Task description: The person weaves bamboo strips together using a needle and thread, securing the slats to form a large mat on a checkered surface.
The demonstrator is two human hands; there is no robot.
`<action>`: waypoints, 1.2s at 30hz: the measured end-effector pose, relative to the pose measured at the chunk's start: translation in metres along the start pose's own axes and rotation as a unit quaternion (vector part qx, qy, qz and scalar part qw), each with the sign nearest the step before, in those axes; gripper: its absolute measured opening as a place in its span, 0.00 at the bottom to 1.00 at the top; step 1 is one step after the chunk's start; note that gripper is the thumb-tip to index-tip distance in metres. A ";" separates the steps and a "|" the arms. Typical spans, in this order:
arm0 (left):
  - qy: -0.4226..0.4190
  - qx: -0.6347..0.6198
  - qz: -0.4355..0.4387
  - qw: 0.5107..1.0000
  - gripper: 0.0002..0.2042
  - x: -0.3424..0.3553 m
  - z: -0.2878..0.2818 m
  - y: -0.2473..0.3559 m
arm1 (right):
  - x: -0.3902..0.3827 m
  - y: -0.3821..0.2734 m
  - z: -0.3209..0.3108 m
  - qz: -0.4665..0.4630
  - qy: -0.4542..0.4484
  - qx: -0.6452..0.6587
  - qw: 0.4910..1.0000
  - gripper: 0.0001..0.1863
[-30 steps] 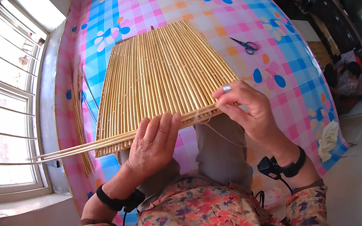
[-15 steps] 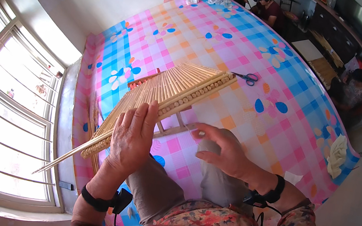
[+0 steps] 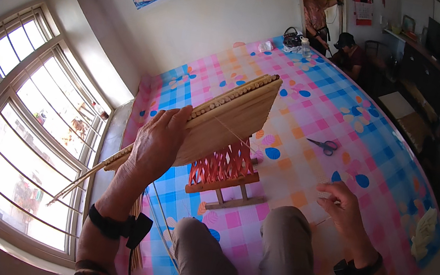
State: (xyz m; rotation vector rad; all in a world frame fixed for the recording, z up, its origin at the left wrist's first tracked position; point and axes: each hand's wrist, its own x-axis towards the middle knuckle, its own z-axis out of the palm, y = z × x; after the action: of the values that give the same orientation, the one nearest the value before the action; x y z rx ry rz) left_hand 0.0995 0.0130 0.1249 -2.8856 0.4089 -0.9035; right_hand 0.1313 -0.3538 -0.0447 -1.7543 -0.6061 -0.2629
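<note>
A panel of thin, pale stalks (image 3: 236, 114) is tilted up in front of me, its thick, bound edge uppermost. My left hand (image 3: 159, 141) is closed over that edge, with the thumb hidden behind the panel. Long thin stalk ends (image 3: 73, 185) stick out past it towards the window. From the panel's face a pale thread (image 3: 228, 128) stretches towards my right hand (image 3: 342, 206). Out to the right, that hand is raised with thumb and fingers pinched together; the thread's far end is too fine to follow clearly.
Beneath the panel stands a small wooden stool (image 3: 224, 182) with red strapping. Scissors (image 3: 324, 146) lie on the checked, flowered sheet (image 3: 306, 117). A crumpled pale cloth (image 3: 424, 232) is at the right edge. A bag (image 3: 292, 39) and jar sit at the far end; people are beyond.
The panel has been tipped up, showing its other face and uncovering the red-strapped stool. My right hand has moved right, away from the panel, drawing the thread out.
</note>
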 end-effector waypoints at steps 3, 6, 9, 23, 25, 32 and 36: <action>-0.014 -0.026 -0.014 0.999 0.20 0.017 -0.003 -0.010 | -0.026 0.054 -0.028 0.040 -0.078 -0.060 0.994 0.07; -0.032 -0.016 -0.035 0.999 0.20 0.028 -0.006 -0.022 | -0.023 0.023 -0.054 0.252 -0.091 0.075 0.961 0.05; -0.031 -0.043 -0.057 0.997 0.19 0.035 -0.014 -0.033 | -0.029 0.036 -0.084 0.273 -0.022 0.076 0.959 0.06; -0.035 -0.095 -0.050 0.994 0.20 0.043 -0.011 -0.055 | 0.027 0.090 -0.147 -0.060 0.137 -0.161 0.976 0.02; -0.034 -0.102 -0.042 0.993 0.20 0.044 -0.008 -0.056 | 0.031 0.093 -0.153 -0.047 0.158 -0.130 0.978 0.04; -0.030 -0.120 -0.043 0.991 0.20 0.047 -0.007 -0.059 | 0.075 0.060 -0.137 -0.018 0.278 0.269 0.922 0.12; -0.049 -0.141 -0.058 0.987 0.20 0.046 -0.006 -0.060 | 0.106 0.048 -0.146 -0.060 0.345 0.300 0.887 0.16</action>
State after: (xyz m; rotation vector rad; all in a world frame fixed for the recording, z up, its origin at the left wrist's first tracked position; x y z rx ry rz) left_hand 0.1462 0.0579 0.1649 -3.2270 0.3916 -0.7693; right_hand 0.2660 -0.4734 0.0060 -0.9254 -0.2244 -0.6733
